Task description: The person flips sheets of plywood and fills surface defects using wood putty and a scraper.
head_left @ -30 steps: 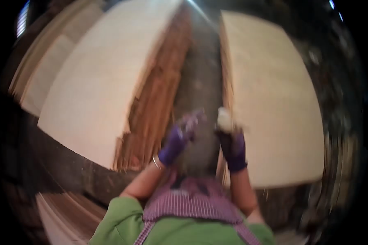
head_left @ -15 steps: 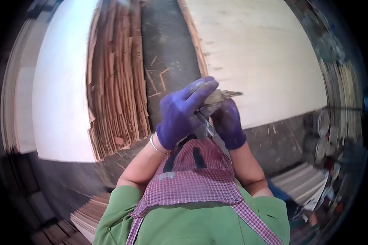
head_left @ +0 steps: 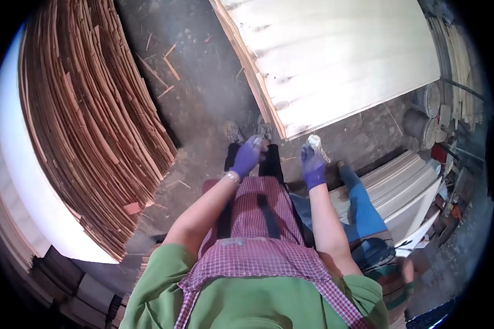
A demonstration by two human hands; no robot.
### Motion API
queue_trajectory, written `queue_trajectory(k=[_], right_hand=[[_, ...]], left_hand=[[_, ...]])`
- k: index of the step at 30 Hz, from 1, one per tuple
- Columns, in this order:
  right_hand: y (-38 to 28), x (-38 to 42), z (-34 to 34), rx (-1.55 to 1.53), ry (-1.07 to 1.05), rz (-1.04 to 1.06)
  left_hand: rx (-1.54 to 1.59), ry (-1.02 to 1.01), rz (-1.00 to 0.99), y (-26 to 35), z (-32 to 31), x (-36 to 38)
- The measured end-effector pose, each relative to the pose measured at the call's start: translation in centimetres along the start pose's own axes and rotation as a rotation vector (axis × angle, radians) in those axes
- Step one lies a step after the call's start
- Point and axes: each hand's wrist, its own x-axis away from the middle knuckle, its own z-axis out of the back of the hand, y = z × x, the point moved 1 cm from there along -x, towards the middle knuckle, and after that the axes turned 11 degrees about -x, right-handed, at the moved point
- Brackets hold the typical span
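Both my hands wear purple gloves with pale, smeared fingertips. My left hand (head_left: 247,156) is held in front of my apron, above my dark trouser legs. Its fingers are curled closed, and what lies inside them is hidden. My right hand (head_left: 313,167) is apart from it, near the front corner of the pale wood sheet (head_left: 346,60). Its fingers are closed at a whitish, crusted lump (head_left: 314,141), too blurred to name. Dark marks run along the sheet's left edge.
A tall stack of brown veneer sheets (head_left: 88,109) stands at left beside a white panel (head_left: 33,181). Wood scraps (head_left: 171,68) litter the floor. At right are buckets (head_left: 421,127), stacked boards (head_left: 395,183) and another person in blue trousers (head_left: 366,208).
My hands were together over a metal-bladed tool and pale material; now they are apart and lower. The view has turned, bringing the veneer stack closer and the other person into sight.
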Motion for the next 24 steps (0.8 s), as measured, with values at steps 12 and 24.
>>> queue_trajectory(k=[12,24], right_hand=[[2.2,-6.0,-2.5,0.385,-0.1,0.197],[0.1,-2.5,-7.1,-0.183,-0.008,-0.055]], left_hand=[[-0.176,0.668,0.168,0.3,-14.6,-10.6],[0.248,0.373,-0.028,-2.7,-12.2,-10.1]])
